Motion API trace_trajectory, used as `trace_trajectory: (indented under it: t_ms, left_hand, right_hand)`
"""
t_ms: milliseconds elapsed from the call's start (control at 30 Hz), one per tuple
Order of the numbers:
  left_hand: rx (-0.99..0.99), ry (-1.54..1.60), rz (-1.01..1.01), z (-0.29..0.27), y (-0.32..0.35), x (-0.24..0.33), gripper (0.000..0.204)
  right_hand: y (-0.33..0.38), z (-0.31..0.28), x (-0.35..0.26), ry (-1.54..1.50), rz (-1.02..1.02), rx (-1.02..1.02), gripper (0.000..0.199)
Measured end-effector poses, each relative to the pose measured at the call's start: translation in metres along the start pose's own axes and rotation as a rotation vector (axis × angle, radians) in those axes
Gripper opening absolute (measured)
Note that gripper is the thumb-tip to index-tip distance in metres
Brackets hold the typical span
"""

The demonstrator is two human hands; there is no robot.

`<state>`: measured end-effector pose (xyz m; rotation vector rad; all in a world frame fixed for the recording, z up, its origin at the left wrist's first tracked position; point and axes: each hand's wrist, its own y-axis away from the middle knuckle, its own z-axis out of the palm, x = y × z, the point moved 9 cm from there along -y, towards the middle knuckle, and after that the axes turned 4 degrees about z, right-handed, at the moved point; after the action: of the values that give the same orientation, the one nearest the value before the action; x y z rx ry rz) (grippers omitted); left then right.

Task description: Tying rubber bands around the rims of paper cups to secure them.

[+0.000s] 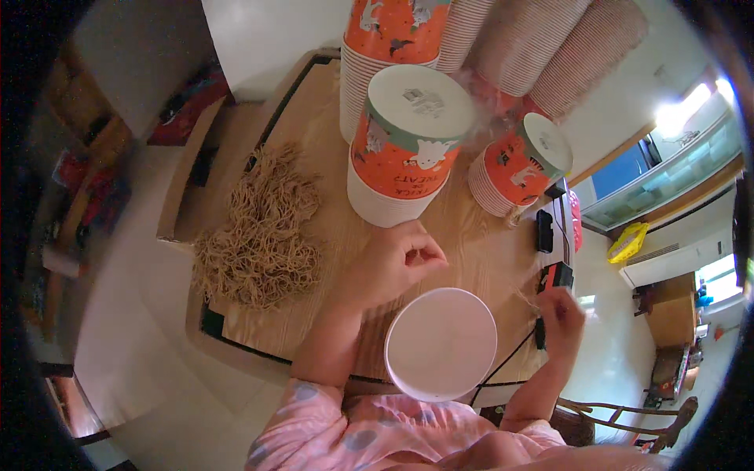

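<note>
Curling, the bare left hand (393, 263) and right hand (562, 315) stand apart, grips unclear, at eleven and two-thirty o'clock from a round white paper tub (441, 345).

A wood-topped table (479, 251) stands on a pale floor (153, 334). A small black case (544, 231) lies at its right edge, and a black cord (510, 355) crosses its near right corner. Off to the table's right are a yellow bag (627, 243), a wide window (667, 196) and a wooden chair (682, 414). Left of the table, blurred red things (102, 188) sit in shadow.
</note>
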<state>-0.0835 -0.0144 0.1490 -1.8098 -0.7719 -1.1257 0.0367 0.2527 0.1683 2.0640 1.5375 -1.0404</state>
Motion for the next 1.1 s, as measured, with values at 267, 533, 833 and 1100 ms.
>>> trace_trajectory:
  t_ms: [267,533,833,1100]
  left_hand:
    - [-0.184,0.001,0.061,0.042,0.005,0.021,0.013]
    - [-0.221,0.029,-0.027,0.044,0.003,0.013,0.013]
    - [-0.228,-0.028,0.036,0.043,0.005,0.008,0.011]
    - [-0.252,-0.315,0.031,0.040,0.005,-0.021,0.013]
  right_hand:
    - [0.013,0.087,-0.098,-0.191,-0.222,-0.384,0.048]
    - [0.002,0.096,-0.072,-0.111,-0.147,-0.294,0.018]
    - [0.004,0.097,-0.078,0.054,-0.173,-0.265,0.011]
    - [0.024,0.117,-0.089,0.374,-0.540,-0.252,0.018]
